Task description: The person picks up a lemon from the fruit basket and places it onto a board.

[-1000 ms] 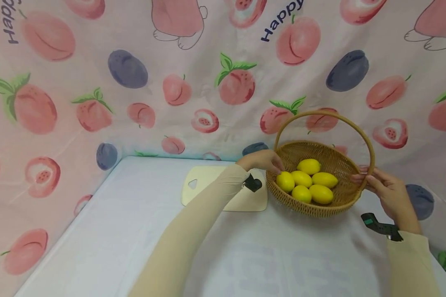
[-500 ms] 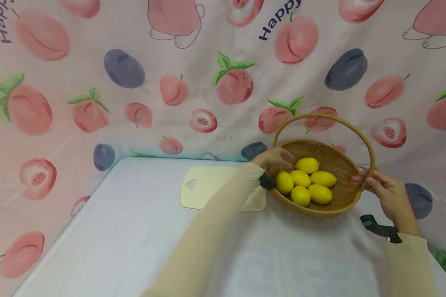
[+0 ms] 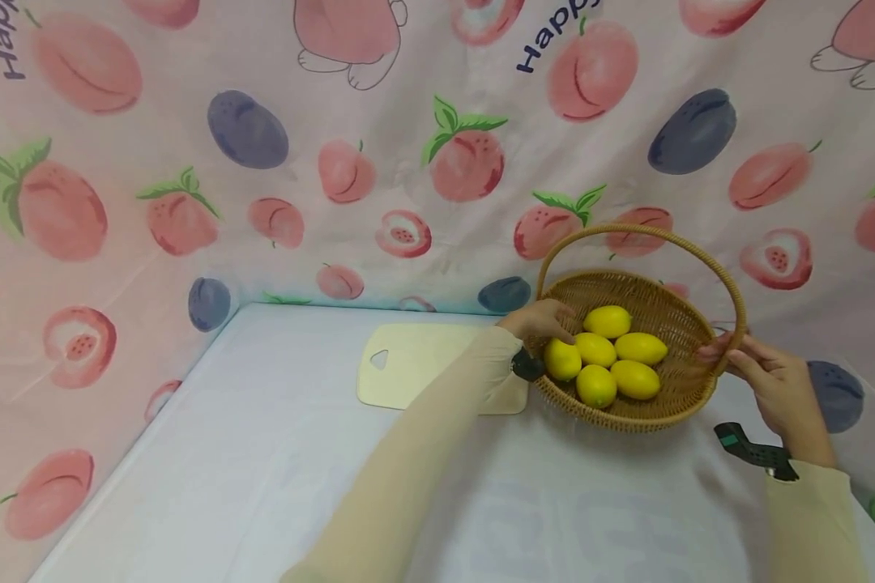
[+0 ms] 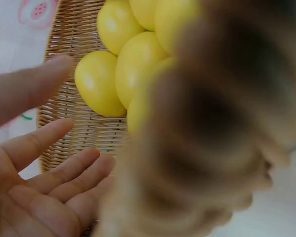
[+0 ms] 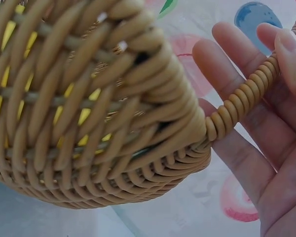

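A brown wicker basket (image 3: 681, 389) with an arched handle (image 3: 645, 230) stands on the right of the table, its bowl tilted toward me. Several yellow lemons (image 3: 640, 349) lie together inside it. My left hand (image 3: 539, 320) reaches over the basket's left rim, beside the leftmost lemon (image 3: 562, 359). In the left wrist view its fingers are extended and spread, with nothing held. Whether a fingertip touches a lemon is hard to tell. On the right side, my right hand (image 3: 773, 380) holds the handle's base between thumb and fingers; the right wrist view shows the hand (image 5: 266, 133) around the wrapped handle.
A cream cutting board (image 3: 401, 368) lies left of the basket, partly under my left forearm. The white table (image 3: 211, 453) meets a fruit-printed cloth (image 3: 408, 162) at the back and left. A dark blurred shape covers much of the left wrist view.
My left hand has moved right, from the leftmost lemon's outer side to farther over the basket's rim. The right hand stays at the handle. The lemons look unmoved.
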The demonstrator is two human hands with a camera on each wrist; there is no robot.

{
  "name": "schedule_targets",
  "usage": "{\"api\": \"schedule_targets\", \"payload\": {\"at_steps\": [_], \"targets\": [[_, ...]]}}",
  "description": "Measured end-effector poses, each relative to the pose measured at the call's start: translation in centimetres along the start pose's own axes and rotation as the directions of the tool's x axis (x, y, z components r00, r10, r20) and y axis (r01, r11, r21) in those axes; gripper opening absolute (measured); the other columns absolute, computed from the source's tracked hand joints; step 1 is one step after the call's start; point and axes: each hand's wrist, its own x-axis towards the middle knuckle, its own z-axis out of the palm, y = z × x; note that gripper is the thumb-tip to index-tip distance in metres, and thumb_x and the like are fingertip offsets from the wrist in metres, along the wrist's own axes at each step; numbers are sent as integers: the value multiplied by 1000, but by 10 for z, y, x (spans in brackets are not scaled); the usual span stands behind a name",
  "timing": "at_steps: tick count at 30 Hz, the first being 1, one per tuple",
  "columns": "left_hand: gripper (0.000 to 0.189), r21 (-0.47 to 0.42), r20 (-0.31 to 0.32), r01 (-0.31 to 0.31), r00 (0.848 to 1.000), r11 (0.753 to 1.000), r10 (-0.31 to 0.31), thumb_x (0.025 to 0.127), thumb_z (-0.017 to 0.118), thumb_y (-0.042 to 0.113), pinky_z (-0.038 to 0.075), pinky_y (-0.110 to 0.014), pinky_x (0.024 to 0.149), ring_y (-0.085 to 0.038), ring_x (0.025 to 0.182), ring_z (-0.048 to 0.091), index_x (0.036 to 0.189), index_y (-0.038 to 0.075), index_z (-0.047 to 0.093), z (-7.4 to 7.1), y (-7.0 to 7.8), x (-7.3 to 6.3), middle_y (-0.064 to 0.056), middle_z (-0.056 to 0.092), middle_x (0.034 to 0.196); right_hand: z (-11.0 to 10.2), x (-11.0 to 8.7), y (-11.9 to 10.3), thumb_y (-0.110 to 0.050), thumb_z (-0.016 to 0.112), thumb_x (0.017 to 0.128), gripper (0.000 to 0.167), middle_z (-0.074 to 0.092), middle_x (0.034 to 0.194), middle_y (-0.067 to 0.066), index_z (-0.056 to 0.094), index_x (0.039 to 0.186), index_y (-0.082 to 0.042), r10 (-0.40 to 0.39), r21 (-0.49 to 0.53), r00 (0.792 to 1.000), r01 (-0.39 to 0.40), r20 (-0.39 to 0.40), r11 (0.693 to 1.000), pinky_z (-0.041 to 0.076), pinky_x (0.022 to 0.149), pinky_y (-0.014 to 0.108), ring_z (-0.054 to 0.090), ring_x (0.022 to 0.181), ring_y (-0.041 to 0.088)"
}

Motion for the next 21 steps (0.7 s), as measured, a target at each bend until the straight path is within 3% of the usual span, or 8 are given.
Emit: {"api": "schedule_targets", "payload": {"at_steps": [5, 11, 14, 18, 20, 21], "targets": [[53, -18, 85, -5, 996, 1000, 7, 94, 57, 24, 37, -31, 110, -21, 137, 37, 142, 9, 42, -1, 1, 1, -6, 39, 149, 1, -2, 0, 7, 43, 94, 23, 72, 93, -8, 48, 109, 24, -2, -16, 1000, 2, -8, 1000, 50, 80, 9, 65, 94, 1], [47, -39, 168, -111, 979, 993, 116, 95, 55, 18, 40, -28, 106, -22, 131, 44, 139, 3, 44, -2, 18, 2, -13, 46, 143, 1, -6, 0, 8, 44, 94, 20, 72, 92, -8, 51, 107, 21, -5, -44, 1000, 5, -14, 999, 50, 80, 9, 65, 92, 1], [43, 57, 207, -201, 961, 978, 185, 92, 60, 14, 44, -23, 99, -19, 123, 51, 133, 3, 52, 2, 33, 5, -13, 54, 135, 1, -6, 0, 8, 44, 93, 20, 72, 92, -9, 53, 106, 20, -4, -64, 1000, 3, -22, 998, 50, 80, 9, 65, 92, 1], [40, 242, 229, -281, 947, 929, 226, 86, 67, 11, 45, -12, 87, -13, 114, 56, 125, 8, 60, 9, 52, 12, -6, 62, 125, 0, -6, 0, 8, 44, 93, 21, 72, 92, -8, 52, 107, 22, -1, -58, 1000, 0, -20, 998, 50, 80, 10, 66, 91, 1], [39, 260, 231, -303, 941, 917, 246, 85, 69, 9, 45, -11, 85, -13, 112, 57, 123, 9, 61, 13, 59, 16, -4, 63, 122, 0, -6, 0, 8, 44, 94, 22, 72, 92, -9, 51, 108, 23, -6, -66, 1000, 5, -19, 998, 50, 80, 9, 65, 91, 1], [39, 243, 225, -299, 943, 923, 246, 84, 69, 9, 45, -10, 84, -12, 112, 57, 123, 9, 62, 15, 62, 18, -3, 63, 122, 0, -6, -1, 8, 44, 94, 23, 72, 92, -9, 51, 108, 24, -8, -67, 1000, 7, -19, 998, 50, 80, 9, 65, 91, 1]]}}
